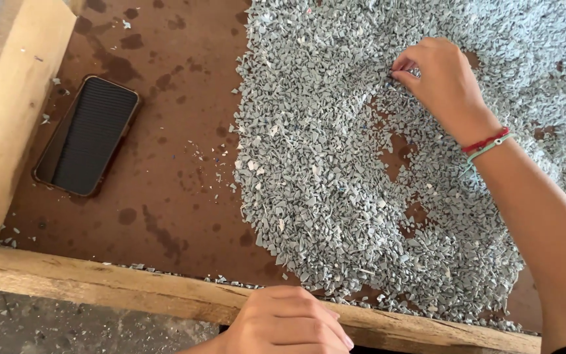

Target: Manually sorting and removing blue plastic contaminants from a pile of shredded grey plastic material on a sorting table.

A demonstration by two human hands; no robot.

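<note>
On brown board, right hand (pixel 441 82) pinching grey plastic flakes (pixel 322 170) (heap running near-to-far), left hand (pixel 289 324) clenched on wooden rim (pixel 99 282)

bright, even daylight – no harsh glare | soft shadows only, faint one under the right hand (pixel 441 82) on the grey flakes (pixel 322 164) | phone (pixel 88 135) screen dull, hardly any reflection | pretty sharp all over – slight softness at the left hand (pixel 289 324) near the bottom edge | no obvious edge warping
</note>
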